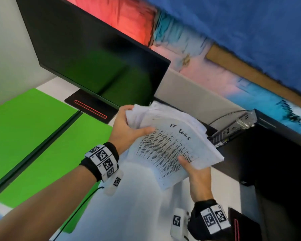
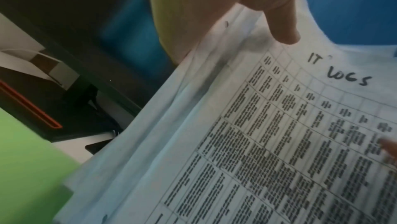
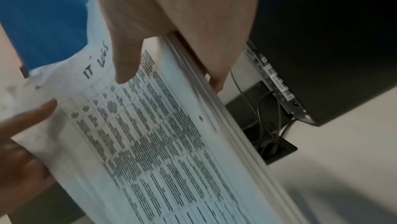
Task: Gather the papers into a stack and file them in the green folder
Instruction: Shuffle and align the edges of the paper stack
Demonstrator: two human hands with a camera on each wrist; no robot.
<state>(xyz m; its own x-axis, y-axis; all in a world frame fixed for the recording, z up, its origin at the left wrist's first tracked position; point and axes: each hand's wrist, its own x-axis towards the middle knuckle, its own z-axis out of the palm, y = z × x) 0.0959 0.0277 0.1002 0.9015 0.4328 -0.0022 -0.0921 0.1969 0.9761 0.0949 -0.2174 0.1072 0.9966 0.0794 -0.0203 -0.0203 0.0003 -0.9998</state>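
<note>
A thick stack of papers (image 1: pixel 172 145), its top sheet a printed table headed "IT LOGS", is held up above the white desk (image 1: pixel 142 206) in both hands. My left hand (image 1: pixel 127 126) grips its far left corner, thumb on top and fingers curled under. My right hand (image 1: pixel 196 178) grips the near right edge, thumb on the top sheet. The stack (image 2: pixel 257 142) fills the left wrist view, with the left thumb (image 2: pixel 281 23) pressing it. In the right wrist view the stack (image 3: pixel 150 134) shows its layered edge. The green folder (image 1: pixel 33 136) lies open on the desk to the left.
A dark monitor (image 1: pixel 94 54) on a black stand (image 1: pixel 92 110) stands behind the folder. A black computer box (image 1: pixel 271 153) with cables (image 3: pixel 268 125) sits right of the papers. A blue panel (image 1: pixel 250 32) rises behind.
</note>
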